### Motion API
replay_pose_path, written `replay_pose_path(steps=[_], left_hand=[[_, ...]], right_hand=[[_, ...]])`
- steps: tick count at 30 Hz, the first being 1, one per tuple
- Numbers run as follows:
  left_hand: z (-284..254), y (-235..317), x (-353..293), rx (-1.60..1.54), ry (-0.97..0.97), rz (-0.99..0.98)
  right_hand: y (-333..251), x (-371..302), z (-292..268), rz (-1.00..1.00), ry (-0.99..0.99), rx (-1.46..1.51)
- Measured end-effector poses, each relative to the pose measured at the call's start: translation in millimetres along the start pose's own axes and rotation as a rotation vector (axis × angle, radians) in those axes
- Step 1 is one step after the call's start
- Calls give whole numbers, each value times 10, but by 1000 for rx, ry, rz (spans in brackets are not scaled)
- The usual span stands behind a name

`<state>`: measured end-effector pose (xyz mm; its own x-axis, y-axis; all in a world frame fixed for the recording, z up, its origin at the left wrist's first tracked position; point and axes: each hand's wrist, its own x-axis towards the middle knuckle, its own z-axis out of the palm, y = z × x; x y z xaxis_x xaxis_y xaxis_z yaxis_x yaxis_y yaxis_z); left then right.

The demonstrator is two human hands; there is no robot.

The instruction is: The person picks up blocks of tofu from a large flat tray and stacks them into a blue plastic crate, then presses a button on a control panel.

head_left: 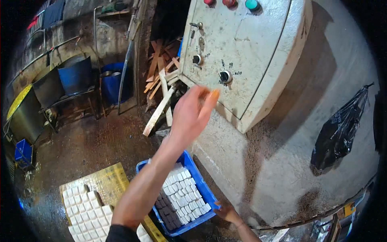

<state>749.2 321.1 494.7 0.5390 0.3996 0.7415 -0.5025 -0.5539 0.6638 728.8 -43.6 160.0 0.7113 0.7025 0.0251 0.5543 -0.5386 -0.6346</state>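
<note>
My left hand point(192, 108) is raised in front of a cream metal control box point(242, 52), a little below a black rotary switch point(225, 76). Its fingers are half curled with a gap between them, and nothing shows in them. Lower down, my right hand point(227, 212) has its fingers around the right rim of a blue plastic crate point(206, 192). Rows of small white blocks point(185, 193), which look like tofu, fill much of the crate. My left forearm hides part of its left side.
More white blocks point(86, 209) lie on a yellow board point(107, 179) at the lower left. Wood scraps point(159, 72) are heaped beside the box. Large vats point(76, 74) and a blue barrel point(115, 86) line the far wall. A black plastic bag point(338, 131) hangs at right.
</note>
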Motion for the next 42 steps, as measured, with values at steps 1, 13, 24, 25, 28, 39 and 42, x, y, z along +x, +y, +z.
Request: replay_pose_path(steps=[1,13,24,25,28,39,42], left_hand=[[-85,125,162,49,-23,1],[-161,186,702,351,-334,110],[-258,393,399,1060,-234,536],[-265,439,176,1047,-127,476],[-404,850,-610,705,-278,179],[-3144,2008,-5153,260,778,-927],[-2997,2905,-6266,-202,1558,-830]], right_hand=[[23,-205,28,-192,52,-129],[1233,-2986,79,475,17,9],[-728,-753,-1086,406,-215,-121],[-825,-562,-1072,277,-223,-48],[-1026,-115,-1405,92,-180,194],[-982,1115,783,53,-551,379],[-2066,1234,1496,-385,-544,160]])
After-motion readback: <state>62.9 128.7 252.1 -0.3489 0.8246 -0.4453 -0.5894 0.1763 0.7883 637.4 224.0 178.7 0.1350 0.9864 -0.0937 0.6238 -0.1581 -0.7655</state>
